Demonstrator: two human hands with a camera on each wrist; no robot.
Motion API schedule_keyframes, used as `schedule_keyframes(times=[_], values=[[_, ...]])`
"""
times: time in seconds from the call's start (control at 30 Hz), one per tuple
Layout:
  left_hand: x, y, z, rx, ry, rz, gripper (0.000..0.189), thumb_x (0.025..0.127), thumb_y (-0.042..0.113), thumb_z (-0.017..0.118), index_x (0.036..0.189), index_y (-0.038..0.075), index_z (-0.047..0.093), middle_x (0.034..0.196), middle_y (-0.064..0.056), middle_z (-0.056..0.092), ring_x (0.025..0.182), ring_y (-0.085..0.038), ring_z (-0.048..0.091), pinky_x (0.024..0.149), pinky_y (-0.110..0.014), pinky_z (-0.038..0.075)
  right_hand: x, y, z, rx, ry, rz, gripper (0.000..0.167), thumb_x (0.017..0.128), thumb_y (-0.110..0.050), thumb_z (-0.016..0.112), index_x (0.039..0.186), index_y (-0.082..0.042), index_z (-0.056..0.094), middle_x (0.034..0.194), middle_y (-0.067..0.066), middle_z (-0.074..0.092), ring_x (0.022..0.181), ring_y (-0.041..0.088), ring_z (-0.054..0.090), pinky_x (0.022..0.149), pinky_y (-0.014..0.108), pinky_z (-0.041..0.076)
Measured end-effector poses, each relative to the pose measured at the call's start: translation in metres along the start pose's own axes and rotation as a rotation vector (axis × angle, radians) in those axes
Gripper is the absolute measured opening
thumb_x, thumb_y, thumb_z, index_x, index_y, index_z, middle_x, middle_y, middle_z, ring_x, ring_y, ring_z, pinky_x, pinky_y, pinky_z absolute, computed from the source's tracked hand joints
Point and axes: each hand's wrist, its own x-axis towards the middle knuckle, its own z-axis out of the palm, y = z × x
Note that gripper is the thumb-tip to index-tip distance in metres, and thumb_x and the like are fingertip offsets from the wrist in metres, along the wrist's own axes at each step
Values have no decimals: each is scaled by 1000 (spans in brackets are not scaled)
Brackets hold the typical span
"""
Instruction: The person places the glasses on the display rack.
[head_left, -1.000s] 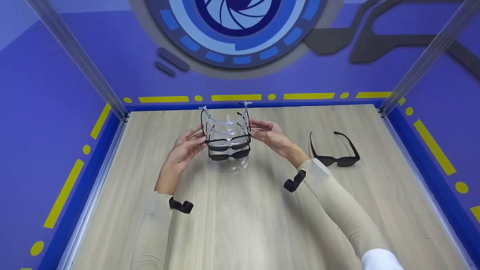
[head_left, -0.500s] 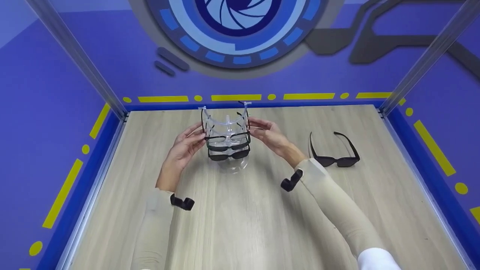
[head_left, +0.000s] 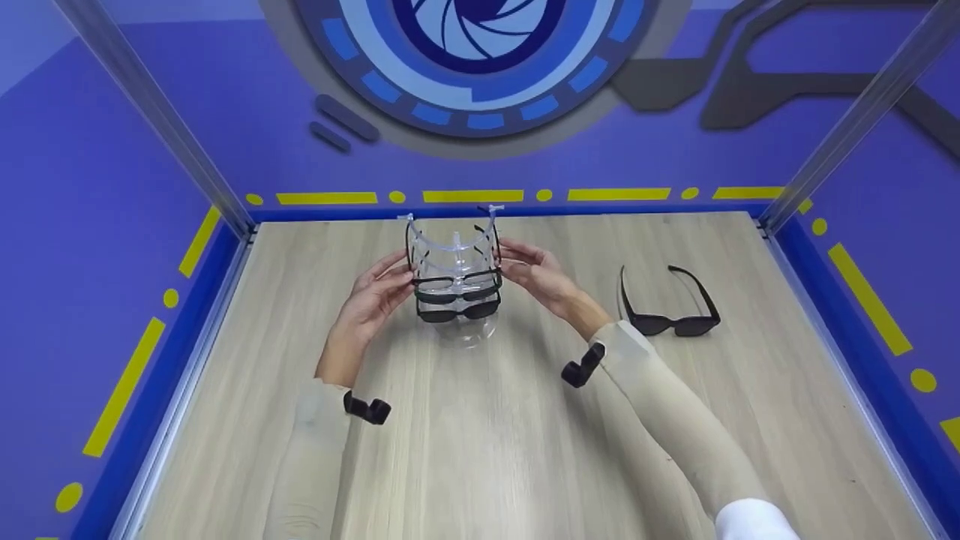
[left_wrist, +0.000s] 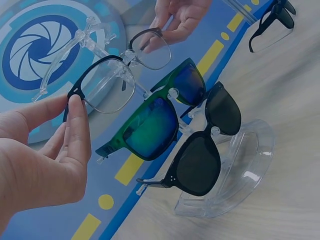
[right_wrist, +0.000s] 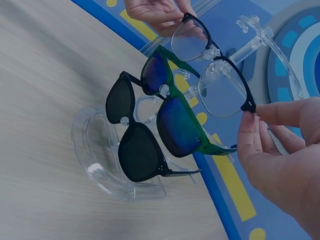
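A pair of black half-rim glasses [left_wrist: 112,87] with clear lenses is at the top tier of a transparent display stand [left_wrist: 257,170]. My left hand [head_left: 367,300] pinches the left hinge corner of these glasses between thumb and fingers. At the opposite hinge corner, my right hand [head_left: 547,279] pinches the frame the same way. Below them, green-framed sunglasses [left_wrist: 150,127] with blue-green mirrored lenses rest on the middle tier. Black sunglasses [right_wrist: 140,152] with dark lenses occupy the lowest tier, just above the clear curved base.
Another pair of black sunglasses [head_left: 690,325] lies on the wooden table [head_left: 480,450] to the right of the stand, temples unfolded toward the back. Blue printed walls [head_left: 480,172] enclose the table at the back and both sides.
The clear-lens glasses rose slightly by half a second ago and now sit a little lower again, nearer the green pair. Both hands keep their pinch; the other sunglasses stay put.
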Motion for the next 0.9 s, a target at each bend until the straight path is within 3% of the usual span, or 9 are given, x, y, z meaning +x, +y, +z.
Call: schedule_keyframes(times=[0.23,0.43,0.57,0.9], values=[[0,0,1,-8,7,-11,44,97,-8,61,138,6,56,104,-3,75,86,-11,72,78,-20,61,-1,3,-2,35,-4,-6,55,98,15,45,152,12,33,116,6,63,105,12,64,102,25,53],[1,0,2,4,16,-6,46,96,-7,62,140,5,56,111,-8,73,87,-11,72,79,-20,62,0,4,-3,37,-5,1,56,97,15,47,151,12,34,117,8,62,110,15,62,102,25,53],[1,0,2,2,5,-4,45,96,-8,61,140,4,56,105,-5,75,86,-10,72,79,-19,61,-1,3,-2,39,3,4,55,97,14,48,151,12,35,117,7,64,110,15,63,105,27,53],[0,0,2,-8,7,3,44,97,-8,61,139,4,57,103,-4,75,86,-10,73,78,-19,61,-2,4,-2,47,13,12,56,97,14,49,151,12,34,111,3,66,104,11,65,96,21,54]])
